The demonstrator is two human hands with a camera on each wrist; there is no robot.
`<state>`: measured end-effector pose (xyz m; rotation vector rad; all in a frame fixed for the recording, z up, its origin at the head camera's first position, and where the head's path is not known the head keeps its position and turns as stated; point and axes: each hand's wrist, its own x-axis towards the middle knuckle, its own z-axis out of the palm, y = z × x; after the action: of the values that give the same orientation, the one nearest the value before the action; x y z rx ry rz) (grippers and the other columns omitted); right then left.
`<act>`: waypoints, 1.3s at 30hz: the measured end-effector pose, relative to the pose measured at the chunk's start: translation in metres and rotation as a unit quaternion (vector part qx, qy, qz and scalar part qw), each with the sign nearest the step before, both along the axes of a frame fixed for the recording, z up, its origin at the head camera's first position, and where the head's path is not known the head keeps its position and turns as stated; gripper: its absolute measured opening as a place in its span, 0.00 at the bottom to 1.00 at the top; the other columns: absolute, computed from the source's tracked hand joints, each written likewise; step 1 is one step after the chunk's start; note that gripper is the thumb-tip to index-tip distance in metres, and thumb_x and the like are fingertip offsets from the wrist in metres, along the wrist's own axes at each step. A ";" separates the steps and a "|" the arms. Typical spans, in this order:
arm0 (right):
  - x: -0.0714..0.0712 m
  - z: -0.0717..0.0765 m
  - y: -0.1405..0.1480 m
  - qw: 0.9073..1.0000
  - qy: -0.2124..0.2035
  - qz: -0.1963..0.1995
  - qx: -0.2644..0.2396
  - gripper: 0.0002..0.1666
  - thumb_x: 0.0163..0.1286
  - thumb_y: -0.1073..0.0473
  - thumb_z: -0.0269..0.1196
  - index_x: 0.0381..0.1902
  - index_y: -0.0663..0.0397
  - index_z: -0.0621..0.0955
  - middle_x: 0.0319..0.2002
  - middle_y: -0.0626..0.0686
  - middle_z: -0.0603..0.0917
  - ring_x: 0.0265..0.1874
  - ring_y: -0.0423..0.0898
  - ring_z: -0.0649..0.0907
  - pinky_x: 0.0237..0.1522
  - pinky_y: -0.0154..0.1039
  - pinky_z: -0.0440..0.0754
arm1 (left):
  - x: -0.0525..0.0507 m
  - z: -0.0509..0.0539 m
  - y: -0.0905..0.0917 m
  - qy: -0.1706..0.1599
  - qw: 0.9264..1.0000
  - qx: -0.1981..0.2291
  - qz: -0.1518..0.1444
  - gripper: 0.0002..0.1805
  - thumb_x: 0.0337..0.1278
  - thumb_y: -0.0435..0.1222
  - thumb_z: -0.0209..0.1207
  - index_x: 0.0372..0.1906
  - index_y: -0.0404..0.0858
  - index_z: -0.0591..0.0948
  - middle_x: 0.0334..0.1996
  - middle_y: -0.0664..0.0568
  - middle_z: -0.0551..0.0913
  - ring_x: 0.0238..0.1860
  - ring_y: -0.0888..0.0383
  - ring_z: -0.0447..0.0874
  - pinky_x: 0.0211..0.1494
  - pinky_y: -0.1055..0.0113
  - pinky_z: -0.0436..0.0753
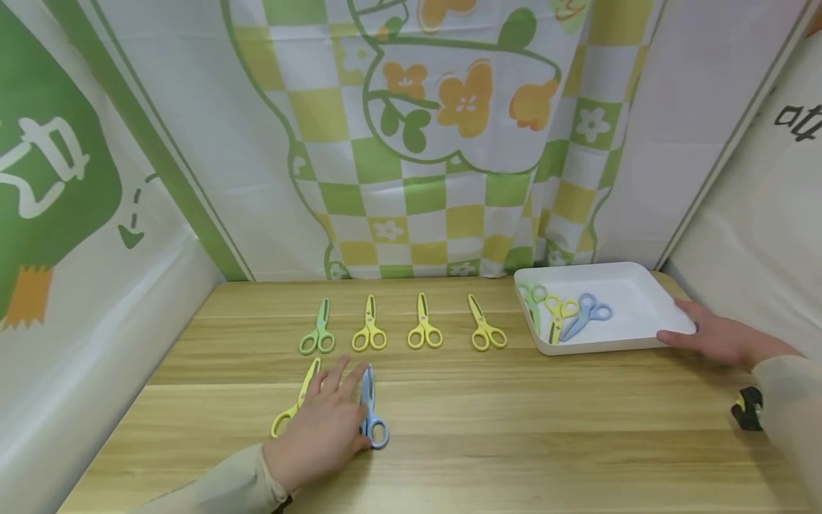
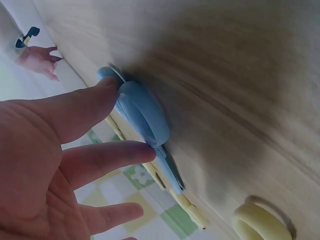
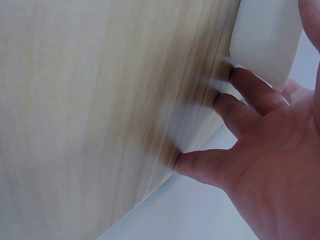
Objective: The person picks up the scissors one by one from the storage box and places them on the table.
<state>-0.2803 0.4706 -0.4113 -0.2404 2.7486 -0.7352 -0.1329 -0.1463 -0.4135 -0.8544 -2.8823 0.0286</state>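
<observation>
Pale wood grain covers the table (image 1: pixel 481 442), backed by a cloth (image 1: pixel 437 196) with green and yellow checks. Seen from the head, the white tray (image 1: pixel 632 296) stands toward the table's far right corner, with green scissors (image 1: pixel 534 314), yellow scissors (image 1: pixel 557 314) and blue scissors (image 1: pixel 583 316) lying at its left end. Left of the tray runs a row: three yellow pairs (image 1: pixel 423 324) and, farthest from the tray, a green pair (image 1: pixel 322 326). Left of the tray and nearer the person, the left hand (image 1: pixel 326 428), fingers loosely extended, touches a blue pair (image 1: pixel 369 407); a half-hidden yellow pair (image 1: pixel 305 385) lies farther from the tray. The right hand (image 1: pixel 719 339) holds the tray's right end.

From the left wrist, the thumb rests on the blue pair's handle, the index fingertip meets it near the pivot, and the other fingers spread clear.

From the right wrist, the tray's corner sits between thumb and spread fingers, whose tips reach the tabletop beside the tray.
</observation>
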 end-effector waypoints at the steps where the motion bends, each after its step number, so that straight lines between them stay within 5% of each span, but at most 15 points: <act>1: 0.000 0.000 0.000 1.000 0.000 0.000 -0.003 0.60 0.73 0.41 0.59 0.75 0.73 0.36 0.67 0.86 0.45 0.63 0.84 0.52 0.56 0.76 0.55 | 0.000 0.001 0.000 -0.003 1.000 -0.001 0.004 0.19 0.41 0.53 0.74 0.18 0.45 0.81 0.66 0.32 0.69 0.68 0.28 0.57 0.62 0.34 0.61; 15: 0.001 -0.001 0.004 1.000 -0.012 -0.004 -0.003 0.61 0.73 0.39 0.59 0.76 0.70 0.35 0.68 0.85 0.44 0.63 0.84 0.52 0.55 0.77 0.56 | -0.006 0.005 0.000 -0.013 1.000 0.008 -0.001 0.19 0.46 0.53 0.70 0.19 0.44 0.80 0.66 0.32 0.69 0.69 0.29 0.56 0.64 0.35 0.59; 18: 0.001 -0.001 0.005 1.000 -0.012 -0.006 0.003 0.62 0.73 0.38 0.58 0.75 0.70 0.35 0.68 0.85 0.45 0.63 0.84 0.53 0.54 0.77 0.57 | -0.009 0.013 0.008 -0.012 1.000 0.011 -0.004 0.24 0.53 0.57 0.67 0.33 0.38 0.86 0.67 0.34 0.68 0.71 0.30 0.54 0.65 0.35 0.58; 21: 0.001 0.000 0.005 1.000 -0.011 -0.006 0.003 0.61 0.73 0.38 0.59 0.75 0.71 0.35 0.68 0.85 0.45 0.62 0.84 0.53 0.55 0.76 0.57 | -0.016 0.019 0.020 -0.022 1.000 0.012 -0.019 0.38 0.60 0.63 0.58 0.61 0.35 0.80 0.73 0.37 0.62 0.74 0.33 0.47 0.69 0.35 0.53; 23: 0.002 0.000 0.004 1.000 -0.011 -0.007 0.001 0.62 0.73 0.38 0.59 0.75 0.70 0.35 0.68 0.85 0.45 0.63 0.84 0.53 0.55 0.76 0.57 | -0.024 0.021 0.032 -0.038 0.998 0.021 -0.039 0.44 0.66 0.64 0.51 0.75 0.37 0.65 0.77 0.40 0.54 0.77 0.38 0.39 0.71 0.37 0.46; 27: 0.002 0.001 0.003 1.000 -0.013 -0.008 -0.001 0.62 0.73 0.38 0.59 0.75 0.70 0.34 0.68 0.85 0.45 0.63 0.84 0.52 0.55 0.76 0.57 | -0.049 0.019 0.062 -0.035 0.992 0.033 -0.121 0.47 0.72 0.64 0.38 0.80 0.39 0.41 0.80 0.46 0.35 0.77 0.46 0.26 0.74 0.43 0.36; 31: 0.003 0.001 0.003 1.000 -0.015 -0.011 -0.002 0.63 0.72 0.38 0.59 0.75 0.71 0.34 0.67 0.86 0.44 0.63 0.84 0.52 0.55 0.77 0.56 | -0.079 0.016 0.098 0.007 0.982 0.021 -0.188 0.50 0.69 0.69 0.22 0.79 0.36 0.35 0.79 0.47 0.27 0.76 0.49 0.21 0.74 0.45 0.34; 34: 0.003 0.001 0.003 1.000 -0.016 -0.012 -0.002 0.62 0.72 0.38 0.59 0.75 0.71 0.35 0.68 0.85 0.44 0.63 0.84 0.52 0.55 0.77 0.55 | -0.099 0.018 0.128 0.014 0.981 0.011 -0.195 0.51 0.67 0.69 0.21 0.79 0.35 0.37 0.78 0.48 0.27 0.76 0.50 0.21 0.74 0.46 0.32; 39: 0.002 0.002 0.001 1.000 -0.020 -0.011 -0.001 0.62 0.72 0.37 0.59 0.75 0.70 0.35 0.68 0.84 0.44 0.64 0.84 0.51 0.56 0.77 0.54 | -0.132 0.023 0.173 -0.013 0.986 -0.013 -0.163 0.49 0.70 0.67 0.31 0.80 0.38 0.37 0.79 0.50 0.29 0.77 0.52 0.23 0.74 0.49 0.31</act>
<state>-0.2787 0.4719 -0.4091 -0.1933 2.7163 -0.7402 -0.2644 0.0272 -0.3903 -1.3292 -2.7323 0.0226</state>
